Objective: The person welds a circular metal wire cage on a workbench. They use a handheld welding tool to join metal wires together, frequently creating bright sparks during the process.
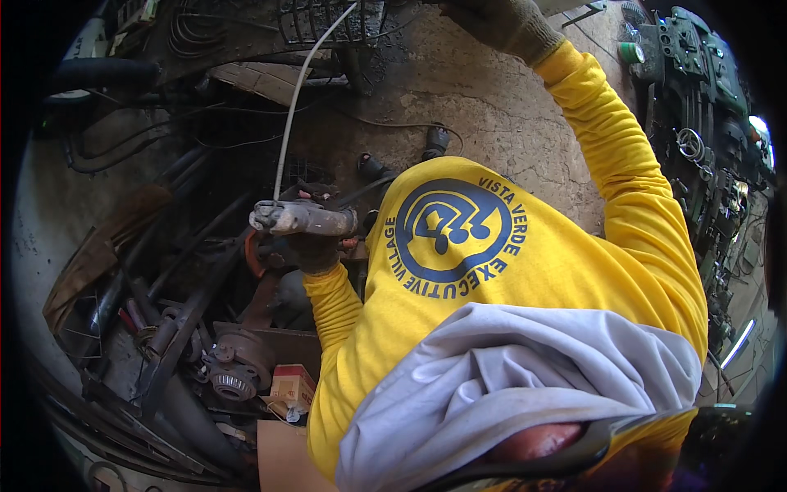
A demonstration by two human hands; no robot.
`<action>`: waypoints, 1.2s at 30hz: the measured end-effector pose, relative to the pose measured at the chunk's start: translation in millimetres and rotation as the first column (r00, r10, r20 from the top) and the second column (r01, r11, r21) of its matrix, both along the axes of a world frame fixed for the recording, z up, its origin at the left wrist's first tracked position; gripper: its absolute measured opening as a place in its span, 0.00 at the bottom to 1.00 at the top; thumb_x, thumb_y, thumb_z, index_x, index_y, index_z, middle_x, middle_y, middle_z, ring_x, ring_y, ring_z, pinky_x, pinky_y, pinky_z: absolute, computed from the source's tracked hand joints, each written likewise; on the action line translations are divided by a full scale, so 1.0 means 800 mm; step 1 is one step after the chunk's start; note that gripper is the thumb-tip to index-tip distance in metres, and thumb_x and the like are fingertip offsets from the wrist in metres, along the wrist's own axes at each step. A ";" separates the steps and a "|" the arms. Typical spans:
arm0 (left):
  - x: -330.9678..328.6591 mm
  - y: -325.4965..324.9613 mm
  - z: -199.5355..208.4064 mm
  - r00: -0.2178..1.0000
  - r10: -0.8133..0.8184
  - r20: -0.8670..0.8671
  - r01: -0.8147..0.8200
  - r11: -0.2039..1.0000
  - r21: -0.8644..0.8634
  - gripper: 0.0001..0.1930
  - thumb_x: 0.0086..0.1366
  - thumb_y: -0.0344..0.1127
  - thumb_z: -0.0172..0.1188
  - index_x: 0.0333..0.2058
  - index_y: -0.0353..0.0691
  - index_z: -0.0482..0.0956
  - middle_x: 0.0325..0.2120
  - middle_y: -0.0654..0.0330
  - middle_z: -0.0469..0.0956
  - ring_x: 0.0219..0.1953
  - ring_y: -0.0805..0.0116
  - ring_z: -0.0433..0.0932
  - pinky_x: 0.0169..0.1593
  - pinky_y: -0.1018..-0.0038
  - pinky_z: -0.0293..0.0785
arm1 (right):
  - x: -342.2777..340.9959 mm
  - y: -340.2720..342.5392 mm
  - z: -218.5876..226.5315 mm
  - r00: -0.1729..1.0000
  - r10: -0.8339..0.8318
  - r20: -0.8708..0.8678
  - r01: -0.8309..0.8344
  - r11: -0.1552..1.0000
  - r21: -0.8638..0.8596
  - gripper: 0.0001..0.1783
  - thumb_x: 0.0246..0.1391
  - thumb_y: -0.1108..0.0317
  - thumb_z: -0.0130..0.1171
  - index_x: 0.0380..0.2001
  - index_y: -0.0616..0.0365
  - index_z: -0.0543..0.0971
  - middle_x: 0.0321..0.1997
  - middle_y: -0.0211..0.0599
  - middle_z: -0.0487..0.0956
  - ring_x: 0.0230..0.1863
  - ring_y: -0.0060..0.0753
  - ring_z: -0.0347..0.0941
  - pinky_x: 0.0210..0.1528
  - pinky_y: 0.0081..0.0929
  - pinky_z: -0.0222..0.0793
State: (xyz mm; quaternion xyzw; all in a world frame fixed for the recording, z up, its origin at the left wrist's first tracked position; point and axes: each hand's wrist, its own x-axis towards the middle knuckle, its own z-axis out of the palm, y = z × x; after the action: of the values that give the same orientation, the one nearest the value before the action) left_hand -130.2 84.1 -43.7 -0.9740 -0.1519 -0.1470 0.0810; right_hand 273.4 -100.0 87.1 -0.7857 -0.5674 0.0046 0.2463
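Note:
My left hand (316, 252), in a dark work glove, is closed around a worn grey power tool (299, 220) that looks like an angle grinder. Its pale cord (297, 98) rises from the tool's left end to the top of the picture. An orange curved part (253, 252) shows just below that end. Stretched far forward, my right hand (504, 29) wears a grey-brown knit glove. It is beside a pale edge at the top of the view; its fingertips are cut off, so what they touch is hidden.
Metal bars, pipes and a gear-like part (234, 384) are heaped at the left, with a small red box (293, 385) nearby. A dark metal rack (332, 23) stands ahead. Heavy machinery with a handwheel (690, 144) lines the right. A cable (402, 125) crosses the stained floor (508, 115).

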 end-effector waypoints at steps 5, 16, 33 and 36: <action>-0.006 -0.002 -0.003 0.988 -0.040 0.147 0.024 0.994 0.109 0.15 0.58 0.38 0.70 0.37 0.34 0.78 0.29 0.54 0.78 0.27 0.57 0.80 0.30 0.64 0.78 | 0.000 -0.002 0.003 1.000 0.014 -0.011 -0.014 0.999 0.032 0.14 0.50 0.68 0.66 0.43 0.48 0.86 0.30 0.44 0.84 0.29 0.48 0.81 0.33 0.37 0.78; -0.003 0.003 0.004 0.997 -0.042 0.068 0.033 0.992 0.124 0.13 0.64 0.36 0.64 0.42 0.36 0.77 0.35 0.55 0.77 0.38 0.56 0.80 0.43 0.61 0.78 | 0.001 -0.001 0.000 1.000 0.003 0.012 -0.003 1.000 -0.002 0.14 0.51 0.68 0.65 0.43 0.48 0.86 0.29 0.43 0.84 0.29 0.46 0.81 0.34 0.36 0.78; -0.015 0.016 0.008 0.982 0.026 0.188 -0.005 0.994 -0.112 0.15 0.67 0.37 0.59 0.47 0.33 0.76 0.41 0.51 0.77 0.43 0.54 0.78 0.52 0.59 0.75 | -0.009 0.005 0.000 0.999 -0.049 0.012 0.049 0.998 -0.025 0.15 0.51 0.66 0.66 0.44 0.46 0.86 0.30 0.44 0.83 0.29 0.48 0.80 0.33 0.38 0.77; -0.024 0.035 0.013 0.904 0.153 0.400 0.131 0.792 -0.597 0.17 0.67 0.38 0.59 0.49 0.33 0.75 0.42 0.52 0.77 0.45 0.56 0.78 0.54 0.60 0.74 | -0.008 0.006 0.001 1.000 -0.028 0.008 0.028 0.999 -0.025 0.14 0.51 0.66 0.65 0.44 0.46 0.86 0.30 0.44 0.84 0.29 0.48 0.80 0.33 0.38 0.77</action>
State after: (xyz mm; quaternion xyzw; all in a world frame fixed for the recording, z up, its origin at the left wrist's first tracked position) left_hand -149.5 112.0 -33.4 -0.8898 -0.2108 -0.2996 -0.2723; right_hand 266.7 -95.3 88.1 -0.7967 -0.5571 0.0054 0.2344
